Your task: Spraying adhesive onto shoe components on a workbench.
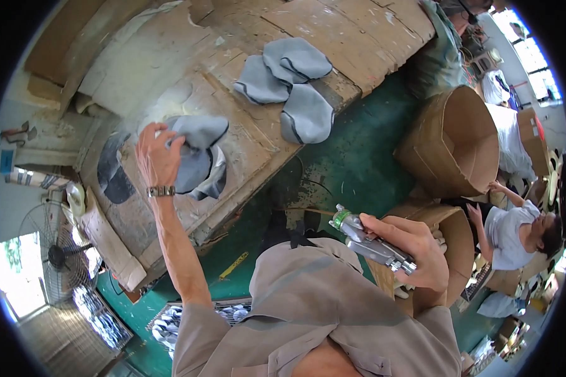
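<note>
My right hand [415, 248] is wrapped round a metal spray gun [372, 242] with a green ring near its front, held out over the floor to the right of my lap. Over the cardboard-covered table [258, 147], my left hand [159, 154] has its fingers curled at the edge of a grey fabric piece [201, 130] with a dark rim, which looks raised. Just beneath it lies another grey piece [192, 169], with a dark and shiny edge beside it. Farther right on the table rest several similar grey pieces [306, 113], some overlapping.
A large cardboard container [446, 141] stands at the right, with an open carton [456, 235] nearer me. Another person [512, 229] is beyond it. At the left are a fan [56, 254] and a dark flat piece [114, 173]. Racks of grey-and-white items [170, 327] stand below.
</note>
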Motion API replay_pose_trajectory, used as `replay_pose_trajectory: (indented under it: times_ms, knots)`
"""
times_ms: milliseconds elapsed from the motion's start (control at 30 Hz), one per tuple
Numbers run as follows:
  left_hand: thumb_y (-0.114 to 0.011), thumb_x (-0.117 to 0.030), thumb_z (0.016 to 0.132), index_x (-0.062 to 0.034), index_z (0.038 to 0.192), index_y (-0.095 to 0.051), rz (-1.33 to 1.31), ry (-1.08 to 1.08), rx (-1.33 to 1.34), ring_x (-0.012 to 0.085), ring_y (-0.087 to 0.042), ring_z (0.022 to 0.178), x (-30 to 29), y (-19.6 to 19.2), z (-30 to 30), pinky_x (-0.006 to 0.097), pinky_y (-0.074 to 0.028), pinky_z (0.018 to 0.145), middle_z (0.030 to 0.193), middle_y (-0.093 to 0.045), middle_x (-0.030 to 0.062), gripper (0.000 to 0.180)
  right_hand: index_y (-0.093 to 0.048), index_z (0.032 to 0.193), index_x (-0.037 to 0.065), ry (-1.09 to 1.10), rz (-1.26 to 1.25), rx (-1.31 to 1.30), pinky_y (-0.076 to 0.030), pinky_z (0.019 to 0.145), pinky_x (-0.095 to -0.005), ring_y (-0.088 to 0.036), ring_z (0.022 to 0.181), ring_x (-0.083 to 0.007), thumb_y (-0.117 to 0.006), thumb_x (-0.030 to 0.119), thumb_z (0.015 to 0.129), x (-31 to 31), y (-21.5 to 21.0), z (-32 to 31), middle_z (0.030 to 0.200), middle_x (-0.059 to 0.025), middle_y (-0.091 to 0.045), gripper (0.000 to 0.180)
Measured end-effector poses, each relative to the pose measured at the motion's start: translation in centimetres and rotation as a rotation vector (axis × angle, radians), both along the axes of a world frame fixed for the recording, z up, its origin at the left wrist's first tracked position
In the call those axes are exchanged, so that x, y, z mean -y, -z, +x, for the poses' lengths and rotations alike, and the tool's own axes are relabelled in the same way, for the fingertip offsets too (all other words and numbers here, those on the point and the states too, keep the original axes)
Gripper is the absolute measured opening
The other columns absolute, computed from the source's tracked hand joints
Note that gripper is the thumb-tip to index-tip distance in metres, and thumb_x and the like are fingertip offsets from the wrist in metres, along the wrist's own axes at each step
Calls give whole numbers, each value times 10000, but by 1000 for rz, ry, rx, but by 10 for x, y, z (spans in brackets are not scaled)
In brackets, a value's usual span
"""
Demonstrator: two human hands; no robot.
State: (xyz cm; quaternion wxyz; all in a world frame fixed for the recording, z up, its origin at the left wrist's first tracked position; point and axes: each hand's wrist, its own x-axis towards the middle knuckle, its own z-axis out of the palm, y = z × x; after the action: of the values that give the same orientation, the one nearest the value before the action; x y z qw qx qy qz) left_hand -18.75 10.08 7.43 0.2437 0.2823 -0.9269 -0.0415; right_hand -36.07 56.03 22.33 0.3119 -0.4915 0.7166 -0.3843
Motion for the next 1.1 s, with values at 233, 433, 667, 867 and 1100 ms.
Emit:
replay_pose_trajectory:
  times_ms: [233, 433, 667, 867, 1100]
  knots:
    - [-828, -219, 764, -85, 879, -770, 5, 252, -132, 302, -639, 1061, -16, -41, -172, 416, -487, 935, 1072, -699, 66, 186, -572, 1436, 49, 218, 44, -16, -546, 732, -398, -685, 844, -372, -743, -3, 721, -23, 23, 13, 1057, -171, -704, 737]
    - [-833, -215, 756, -104, 877, -780, -60, 541, -338, 302, -644, 976, -66, -22, -328, 415, -506, 867, 1006, -695, 72, 173, -566, 1444, 60, 429, 125, 22, -542, 760, -411, -678, 892, -368, -744, -23, 697, -45, 36, 26, 1055, -152, -705, 772]
    - [-820, -279, 777, -143, 911, -764, -76, 619, -235, 282, -612, 990, -164, 118, -429, 434, -469, 873, 978, -660, 72, 199, -580, 1426, 37, 662, 156, 106, -506, 709, -382, -630, 795, -368, -613, -139, 611, -59, 59, 35, 937, -168, -661, 834]
    - [-729, -255, 814, -132, 977, -777, -145, 473, 528, 273, -560, 1124, -196, 250, -434, 462, -425, 947, 1102, -621, 89, 210, -571, 1429, 44, 709, 241, 110, -534, 778, -407, -666, 886, -371, -678, -115, 629, -69, 67, 42, 1020, -167, -688, 822]
    - [-713, -231, 808, -96, 1319, -628, 254, 251, 451, 316, -560, 1210, -182, 271, -394, 499, -443, 986, 1254, -627, 132, 536, -591, 1406, 19, 689, 134, 68, -524, 739, -367, -666, 832, -350, -679, -145, 649, -81, 61, 38, 978, -182, -687, 780]
